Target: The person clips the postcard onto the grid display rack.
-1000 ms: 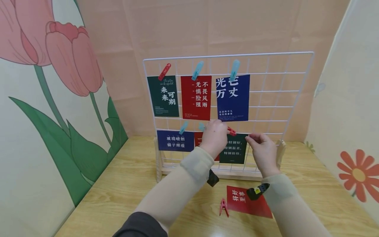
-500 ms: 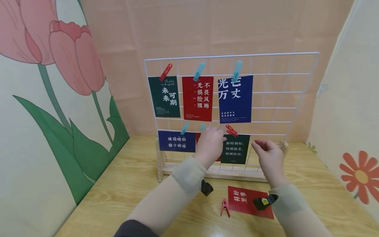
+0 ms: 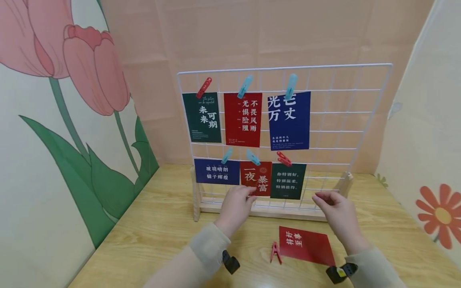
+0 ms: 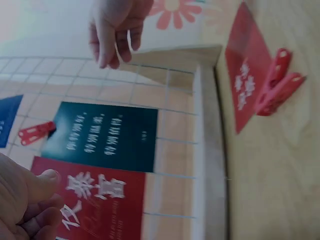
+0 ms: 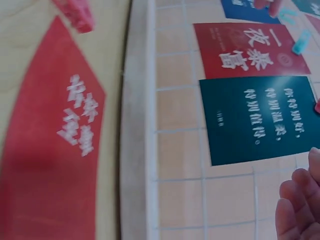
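My left hand point(image 3: 235, 208) has relaxed fingers and holds nothing, just in front of a red card point(image 3: 265, 172) on a white wire grid rack point(image 3: 338, 66). Beside that card hangs a dark green card point(image 3: 288, 186), clipped by a red clothespin point(image 3: 284, 159). My right hand point(image 3: 338, 212), fingers loosely bent and nothing in them, hovers to the right of the green card. In the right wrist view the right fingers point(image 5: 295, 200) are apart from the green card point(image 5: 260, 120). A loose red card point(image 3: 309, 246) lies on the table beside a red clothespin point(image 3: 275, 254).
On the upper row hang a green card point(image 3: 201, 130), a red card point(image 3: 234, 120) and a blue card point(image 3: 291, 130), each under a clothespin. A blue card point(image 3: 216, 181) is clipped at lower left. The rack's wooden base point(image 3: 266, 212) stands on the table point(image 3: 144, 224).
The left hand has let go of the red clothespin above the green card and moved down and left, uncovering the lower red card. My right hand has left the green card's corner, moving right and down.
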Action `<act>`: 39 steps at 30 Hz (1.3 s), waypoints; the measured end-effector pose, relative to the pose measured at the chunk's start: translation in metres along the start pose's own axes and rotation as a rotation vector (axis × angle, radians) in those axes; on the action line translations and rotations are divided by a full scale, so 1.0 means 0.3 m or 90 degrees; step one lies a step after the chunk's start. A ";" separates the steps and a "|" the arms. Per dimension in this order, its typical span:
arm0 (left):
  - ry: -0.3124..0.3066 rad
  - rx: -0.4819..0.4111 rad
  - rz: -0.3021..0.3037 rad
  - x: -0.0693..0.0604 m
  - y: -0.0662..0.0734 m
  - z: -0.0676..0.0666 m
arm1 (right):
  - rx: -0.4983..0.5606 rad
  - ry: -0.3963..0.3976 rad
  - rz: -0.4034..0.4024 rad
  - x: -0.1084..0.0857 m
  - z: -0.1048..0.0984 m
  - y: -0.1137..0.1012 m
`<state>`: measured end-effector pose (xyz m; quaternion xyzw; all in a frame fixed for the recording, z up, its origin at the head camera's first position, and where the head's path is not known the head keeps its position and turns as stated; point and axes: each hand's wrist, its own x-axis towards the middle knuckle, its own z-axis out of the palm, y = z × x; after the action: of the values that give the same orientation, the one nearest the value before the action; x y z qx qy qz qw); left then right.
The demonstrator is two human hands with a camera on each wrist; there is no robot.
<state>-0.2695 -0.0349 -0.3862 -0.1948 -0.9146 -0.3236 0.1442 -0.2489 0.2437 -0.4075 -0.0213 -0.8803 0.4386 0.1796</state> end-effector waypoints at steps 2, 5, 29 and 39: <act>-0.010 -0.025 -0.019 -0.022 -0.027 0.016 | -0.009 -0.017 0.010 -0.012 -0.004 0.014; -0.017 -0.047 -0.039 -0.055 -0.066 0.041 | -0.026 -0.039 0.030 -0.026 -0.007 0.036; -0.125 -0.198 -0.187 -0.229 -0.130 0.258 | -0.122 -0.262 0.159 -0.035 0.019 0.236; -0.166 -0.126 -0.237 -0.228 -0.066 0.327 | -0.125 -0.274 0.153 -0.022 0.049 0.219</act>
<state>-0.2316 -0.0036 -0.4970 -0.0760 -0.9095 -0.4046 -0.0570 -0.2557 0.2716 -0.4688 -0.0493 -0.9278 0.3635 -0.0680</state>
